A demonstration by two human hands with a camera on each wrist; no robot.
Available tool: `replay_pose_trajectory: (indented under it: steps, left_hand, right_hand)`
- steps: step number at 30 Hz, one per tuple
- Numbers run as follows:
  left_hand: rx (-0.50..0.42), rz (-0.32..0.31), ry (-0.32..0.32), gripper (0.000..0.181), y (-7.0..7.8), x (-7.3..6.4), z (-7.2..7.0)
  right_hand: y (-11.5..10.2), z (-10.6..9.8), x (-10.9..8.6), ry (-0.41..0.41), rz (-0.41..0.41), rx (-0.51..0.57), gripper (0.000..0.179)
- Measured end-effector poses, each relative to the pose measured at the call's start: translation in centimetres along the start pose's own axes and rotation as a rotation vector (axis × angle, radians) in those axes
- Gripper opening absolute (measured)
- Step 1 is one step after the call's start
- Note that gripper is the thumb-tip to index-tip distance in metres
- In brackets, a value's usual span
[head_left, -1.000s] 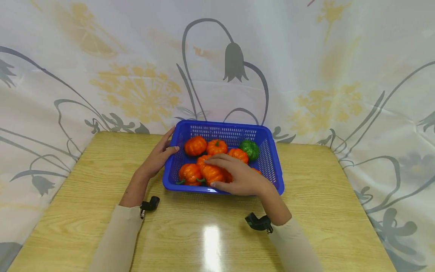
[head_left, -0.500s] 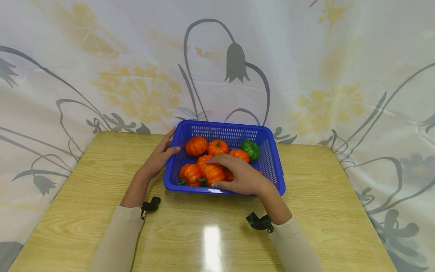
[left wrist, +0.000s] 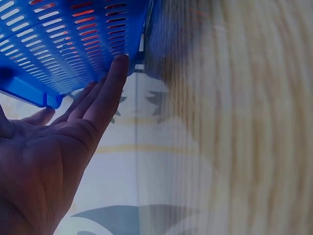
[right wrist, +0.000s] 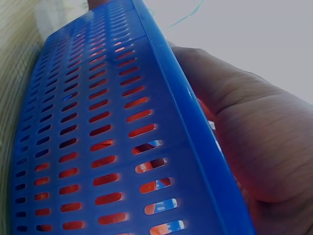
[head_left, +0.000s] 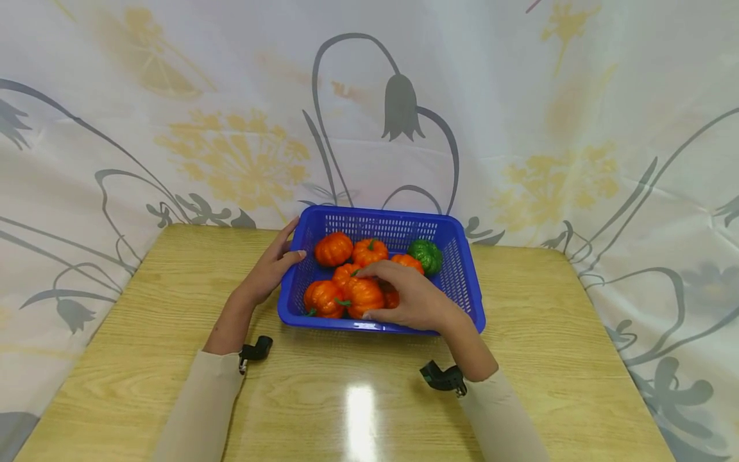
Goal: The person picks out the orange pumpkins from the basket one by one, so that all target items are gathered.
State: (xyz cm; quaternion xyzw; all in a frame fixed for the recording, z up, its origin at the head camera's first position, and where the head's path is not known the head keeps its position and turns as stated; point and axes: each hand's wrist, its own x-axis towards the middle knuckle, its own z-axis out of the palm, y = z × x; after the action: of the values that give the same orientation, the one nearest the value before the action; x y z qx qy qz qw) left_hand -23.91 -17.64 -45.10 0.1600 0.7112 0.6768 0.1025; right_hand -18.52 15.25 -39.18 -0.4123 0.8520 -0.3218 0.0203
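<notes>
A blue plastic basket (head_left: 469,282) holds several small orange pumpkins and one green pumpkin (head_left: 425,256). My left hand (head_left: 267,269) touches the basket's left side, its thumb at the rim. In the left wrist view, the straight fingers (left wrist: 105,98) lie along the slotted outer wall. My right hand (head_left: 412,296) reaches over the front rim and holds an orange pumpkin (head_left: 364,296) between thumb and fingers. Beside it sits another orange pumpkin (head_left: 323,299). The right hand partly covers the pumpkins beneath it. In the right wrist view, the basket wall (right wrist: 161,107) hides its fingertips.
The basket stands on a light wooden table (head_left: 300,404) near its back edge. Behind and at both sides hangs a white curtain (head_left: 231,96) with a flower print. A small black camera (head_left: 441,377) is worn on the right wrist, another (head_left: 256,348) on the left.
The right hand's fingers have shifted slightly around the front orange pumpkin, which has turned a little. The left hand stays at the basket's side.
</notes>
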Motion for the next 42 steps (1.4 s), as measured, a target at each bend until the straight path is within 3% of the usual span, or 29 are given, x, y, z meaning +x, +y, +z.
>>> replay_pose_trajectory:
  steps: [5,10,18,29,42]
  left_hand:
    - [-0.004,0.003,-0.003,0.075,0.0,0.0,0.0]
    - [-0.007,0.001,-0.005,0.074,-0.1,0.0,-0.1]
    - [-0.002,-0.001,-0.006,0.074,-0.1,0.0,0.0]
    - [-0.008,-0.009,-0.006,0.074,0.1,0.0,-0.1]
    - [-0.018,0.003,-0.019,0.074,0.1,-0.3,-0.1]
  right_hand:
    - [0.1,0.0,-0.1,0.027,-0.008,-0.016,0.059]
    - [0.1,-0.2,-0.4,0.103,-0.002,-0.023,0.055]
    - [0.4,-0.5,-1.1,0.185,0.02,0.033,0.054]
    - [0.8,-1.3,-1.9,0.26,-0.035,0.011,0.056]
    - [1.8,-3.9,-3.4,0.361,0.054,0.125,0.062]
